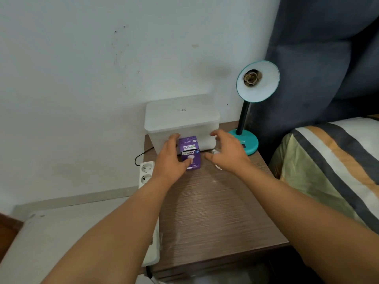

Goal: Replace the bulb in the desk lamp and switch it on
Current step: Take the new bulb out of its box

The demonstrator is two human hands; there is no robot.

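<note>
A teal desk lamp (257,80) stands at the back right of the wooden bedside table (215,212), its shade tilted toward me and its socket (252,77) empty. A purple bulb box (189,149) stands in front of a white plastic container. My left hand (171,160) grips the box from its left side, thumb on the front face. My right hand (227,152) hovers open just right of the box, fingers spread. Under that hand lies a loose bulb (214,151); only its metal screw base and a sliver of white show.
A white lidded plastic container (182,119) sits against the wall behind the box. A white power strip (146,173) with a black cord lies along the table's left edge. A bed with striped bedding (332,165) and a blue padded headboard borders the right.
</note>
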